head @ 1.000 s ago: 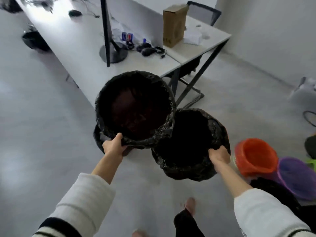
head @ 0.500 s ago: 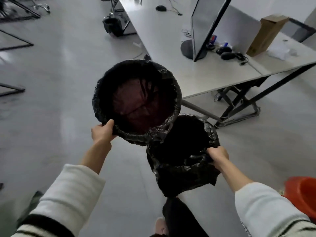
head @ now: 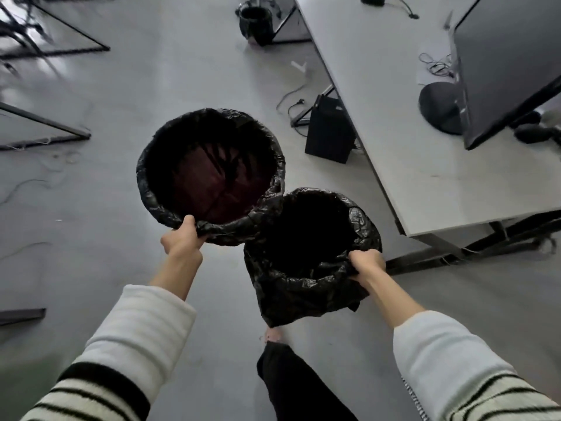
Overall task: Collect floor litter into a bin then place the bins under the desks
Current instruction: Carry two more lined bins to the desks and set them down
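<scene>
Bins were held in the air over the grey floor [head: 91, 238], one in each hand, both lined with black plastic bags. Taking the white desk [head: 394, 117] as the landmark, both bins hung to the left of its near corner, not under it. The left bin [head: 170, 205] was the farther one from the desk; its mouth faced the camera and a dark red inside showed through the liner. The left hand [head: 182, 241] was clamped on the near rim of this bin, with the thumb over the bag edge. The right bin [head: 303, 287] hung lower and closer to the desk, and its rim touched the rim of the left bin. The right hand [head: 365, 264] was closed on the crumpled bag at the near right side of its rim. Its inside was too dark to see. Against the desk's left edge stood a black box [head: 329, 132] on the floor, and a monitor [head: 510, 62] stood on the desk. Farther along the desk's left side, another bin [head: 255, 24] stood on the floor.
</scene>
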A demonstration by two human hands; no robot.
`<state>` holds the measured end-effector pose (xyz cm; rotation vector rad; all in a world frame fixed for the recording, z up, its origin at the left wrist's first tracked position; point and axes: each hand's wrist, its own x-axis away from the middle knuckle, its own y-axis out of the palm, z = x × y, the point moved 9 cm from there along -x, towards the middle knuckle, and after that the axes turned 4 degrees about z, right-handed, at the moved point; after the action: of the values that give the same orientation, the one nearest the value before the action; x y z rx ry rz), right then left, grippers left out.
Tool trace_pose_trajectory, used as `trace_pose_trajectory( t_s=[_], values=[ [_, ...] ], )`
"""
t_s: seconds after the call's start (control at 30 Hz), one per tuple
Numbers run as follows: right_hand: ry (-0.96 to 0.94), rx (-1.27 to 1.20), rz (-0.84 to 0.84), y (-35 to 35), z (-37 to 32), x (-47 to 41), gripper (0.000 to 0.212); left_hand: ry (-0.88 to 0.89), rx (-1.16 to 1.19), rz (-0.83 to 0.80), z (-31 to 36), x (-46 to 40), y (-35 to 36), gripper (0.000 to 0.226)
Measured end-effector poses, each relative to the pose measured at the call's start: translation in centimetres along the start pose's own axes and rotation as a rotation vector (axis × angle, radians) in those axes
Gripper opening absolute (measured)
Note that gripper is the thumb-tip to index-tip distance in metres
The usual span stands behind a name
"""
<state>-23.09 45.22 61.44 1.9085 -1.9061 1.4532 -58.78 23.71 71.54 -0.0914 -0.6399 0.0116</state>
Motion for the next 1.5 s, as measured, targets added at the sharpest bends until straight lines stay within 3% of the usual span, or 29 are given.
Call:
trace_pose_trajectory(
  t_s=[0.13,0.27,0.5,0.9,1.0,1.1,1.3,1.5],
  values=[
    [0.011,0.013,0.038,4.8,-7.1,-2.6,0.049,-0.041,0.064,0.053,4.9,-5.7,1.7,0.043],
    [0.013,-0.073,0.059,8.6,-16.1,-1.6,0.038,-0.057,0.103,0.122,10.0,-10.9,4.2,0.05],
    [0.034,-0.249,0.058,18.7,-30.3,-5.8,0.036,-0.079,0.12,0.12,19.0,-22.6,13.2,0.045],
    [0.175,-0.428,0.095,34.7,-53.1,-14.6,0.049,-0.091,0.034,0.059,34.7,-42.9,33.4,0.035],
    [0.184,-0.425,0.077,37.6,-59.5,-18.6,0.049,-0.099,0.046,0.09,37.6,-47.3,39.1,0.042],
    [0.156,-0.404,0.077,40.2,-67.9,-23.7,0.045,-0.106,0.098,0.109,40.9,-51.6,46.3,0.035],
    [0.109,-0.328,0.046,44.8,-84.0,-32.3,0.054,-0.154,0.172,0.159,47.8,-58.4,58.4,0.051],
    [0.077,-0.303,-0.039,51.6,-100.6,-39.7,0.052,-0.147,0.231,0.2,55.3,-65.8,69.9,0.029]
  ],
)
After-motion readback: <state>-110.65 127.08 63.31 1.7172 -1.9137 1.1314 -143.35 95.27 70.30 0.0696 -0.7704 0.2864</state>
